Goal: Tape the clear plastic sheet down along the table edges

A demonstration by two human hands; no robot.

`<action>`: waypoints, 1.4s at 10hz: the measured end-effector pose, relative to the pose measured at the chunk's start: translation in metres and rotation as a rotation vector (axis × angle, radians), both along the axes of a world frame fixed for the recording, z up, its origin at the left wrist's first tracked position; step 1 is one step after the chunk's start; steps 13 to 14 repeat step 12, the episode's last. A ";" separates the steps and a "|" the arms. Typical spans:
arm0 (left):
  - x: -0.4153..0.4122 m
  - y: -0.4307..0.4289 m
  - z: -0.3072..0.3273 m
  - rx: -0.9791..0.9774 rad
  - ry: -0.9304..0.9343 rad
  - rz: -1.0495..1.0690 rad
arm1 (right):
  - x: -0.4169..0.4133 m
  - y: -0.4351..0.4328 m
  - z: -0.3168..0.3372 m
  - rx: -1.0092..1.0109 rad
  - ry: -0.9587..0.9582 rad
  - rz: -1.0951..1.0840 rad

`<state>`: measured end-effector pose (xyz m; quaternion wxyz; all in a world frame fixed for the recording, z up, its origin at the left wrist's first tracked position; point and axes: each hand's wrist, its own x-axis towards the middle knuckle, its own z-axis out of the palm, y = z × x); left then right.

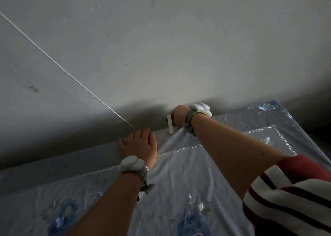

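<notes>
The clear plastic sheet covers a table spread with a pale cloth with blue flowers. My left hand lies flat with fingers spread on the sheet at the table's far edge, next to the wall. My right hand reaches over that far edge, its fingers bent down behind the table and hidden. A short white strip of tape runs from beside my right hand down onto the sheet's edge. Both wrists carry white strapped devices.
A grey wall rises directly behind the table's far edge, with a thin white cord running diagonally down to the edge near my left hand. The table's right corner is at the right. A red-and-white striped sleeve fills the lower right.
</notes>
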<state>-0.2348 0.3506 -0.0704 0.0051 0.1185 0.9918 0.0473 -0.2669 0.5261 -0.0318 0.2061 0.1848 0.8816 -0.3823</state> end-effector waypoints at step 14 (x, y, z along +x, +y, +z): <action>0.000 0.003 0.007 0.007 0.025 0.034 | 0.016 -0.004 -0.026 0.265 0.218 0.145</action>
